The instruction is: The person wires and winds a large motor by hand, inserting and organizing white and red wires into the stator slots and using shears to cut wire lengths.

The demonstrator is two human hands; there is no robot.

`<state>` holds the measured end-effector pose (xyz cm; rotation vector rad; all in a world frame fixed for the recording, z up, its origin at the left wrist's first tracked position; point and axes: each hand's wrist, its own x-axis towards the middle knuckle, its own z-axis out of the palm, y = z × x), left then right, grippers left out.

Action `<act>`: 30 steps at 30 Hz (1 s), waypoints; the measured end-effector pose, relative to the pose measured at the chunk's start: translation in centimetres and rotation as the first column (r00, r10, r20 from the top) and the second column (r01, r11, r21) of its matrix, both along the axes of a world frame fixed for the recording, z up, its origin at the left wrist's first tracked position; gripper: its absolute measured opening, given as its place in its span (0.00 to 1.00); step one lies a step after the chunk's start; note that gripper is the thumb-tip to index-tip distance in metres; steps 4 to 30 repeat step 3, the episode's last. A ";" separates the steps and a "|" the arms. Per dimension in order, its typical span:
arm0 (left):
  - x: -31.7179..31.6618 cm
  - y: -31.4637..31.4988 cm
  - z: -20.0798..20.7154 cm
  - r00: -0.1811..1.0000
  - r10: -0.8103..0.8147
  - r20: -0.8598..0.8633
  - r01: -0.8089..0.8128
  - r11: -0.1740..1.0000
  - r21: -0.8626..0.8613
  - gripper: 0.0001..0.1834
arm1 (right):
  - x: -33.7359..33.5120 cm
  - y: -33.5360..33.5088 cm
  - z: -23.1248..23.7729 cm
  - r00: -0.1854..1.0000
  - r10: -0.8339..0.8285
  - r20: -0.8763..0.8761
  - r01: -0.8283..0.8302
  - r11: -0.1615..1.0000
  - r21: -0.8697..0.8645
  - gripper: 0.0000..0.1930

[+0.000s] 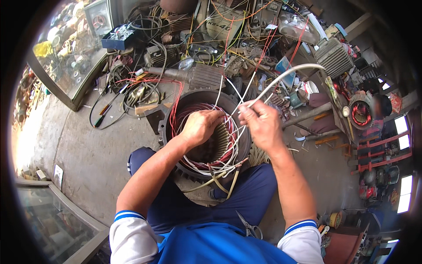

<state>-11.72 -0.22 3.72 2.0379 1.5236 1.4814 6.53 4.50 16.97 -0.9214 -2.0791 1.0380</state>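
Note:
Between my knees stands a large motor stator (239,152), its open end facing up and red and white windings circling the inner rim. My left hand (203,126) rests over the windings at the far side of the bore, fingers pinched where white strands meet the coil. Just right of it, my right hand (263,121) grips a white cord (288,75) that arcs up and off to the right. Other white strands cross in front of the fingers. Red lead wires (178,99) hang over the stator's left rim. Pale sleeved leads (233,182) come out at the near side.
Scissors (249,226) lie by my lap. A screwdriver (103,114) and looped black cable are on the floor at left. Motor parts, wires and scrap crowd the far side, with a finned motor housing (333,57) at right. A glass-topped case (57,220) stands near left.

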 end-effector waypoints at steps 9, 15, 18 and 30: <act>-0.7 1.0 0.1 0.996 -0.031 0.081 0.035 0.998 -0.046 0.12 | -2.1 1.5 -5.8 0.995 0.039 0.094 -0.032 0.996 -0.082 0.07; -0.7 1.0 0.1 0.996 -0.031 0.081 0.035 0.998 -0.046 0.12 | -2.1 1.5 -5.8 0.995 0.039 0.094 -0.032 0.996 -0.082 0.07; -0.7 1.0 0.1 0.996 -0.031 0.081 0.035 0.998 -0.046 0.12 | -2.1 1.5 -5.8 0.995 0.039 0.094 -0.032 0.996 -0.082 0.07; -0.7 1.0 0.1 0.996 -0.031 0.081 0.035 0.998 -0.046 0.12 | -2.1 1.5 -5.8 0.995 0.039 0.094 -0.032 0.996 -0.082 0.07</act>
